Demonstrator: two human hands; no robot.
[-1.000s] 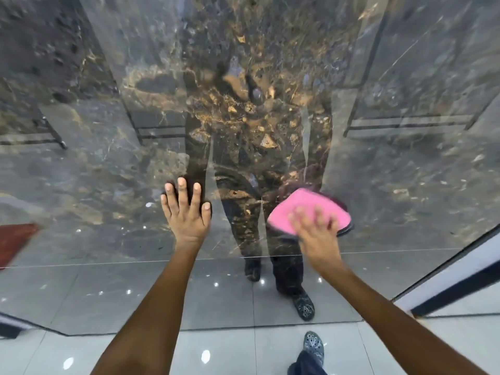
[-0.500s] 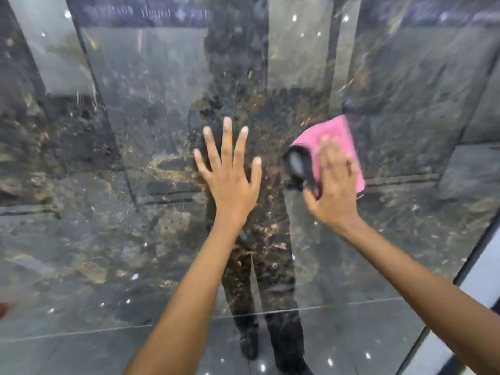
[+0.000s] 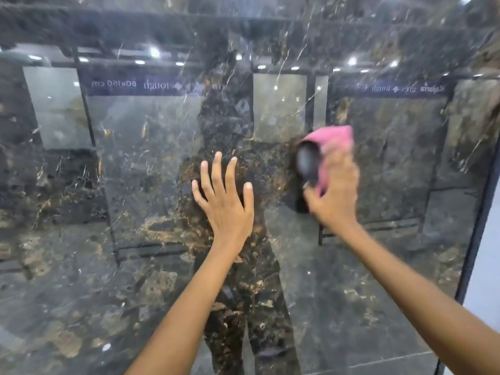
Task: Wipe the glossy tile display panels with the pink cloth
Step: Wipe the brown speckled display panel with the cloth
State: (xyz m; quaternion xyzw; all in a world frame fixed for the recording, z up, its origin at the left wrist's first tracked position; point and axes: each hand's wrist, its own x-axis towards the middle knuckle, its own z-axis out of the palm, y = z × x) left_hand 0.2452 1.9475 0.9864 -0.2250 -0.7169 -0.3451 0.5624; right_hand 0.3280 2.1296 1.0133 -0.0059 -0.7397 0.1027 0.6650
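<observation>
Here, left hand (image 3: 226,201): flat on the panel (image 3: 135,171), fingers straight and slightly spread, pointing to 12 o'clock, palm against the glossy surface. Holds nothing. Forearm runs down toward 7 o'clock and out of the lower edge.

Right hand (image 3: 334,193): at 3 o'clock from the left hand, near it but apart. Blurred. It presses the pink cloth (image 3: 335,138) against the panel; the cloth shows above the knuckles, at 12 o'clock from the hand, with a strip running down under the fingers. Whether the fingers curl around the cloth or lie flat on it cannot be told from the blur. A dark oval patch sits just at 9 o'clock from the cloth, against the panel; what it is cannot be told. Right forearm runs toward 5 o'clock to the lower right corner.

Panel: dark marble pattern with gold-brown veins, very reflective. It fills almost the whole view. Dark frame edge (image 3: 476,226) at 3 o'clock, with a pale surface beyond it. Reflected in the gloss: the person's dark outline between the two hands, ceiling lights near 12 o'clock, and other display panels with mirrored lettering strips (image 3: 130,84) at 10 and 2 o'clock.
</observation>
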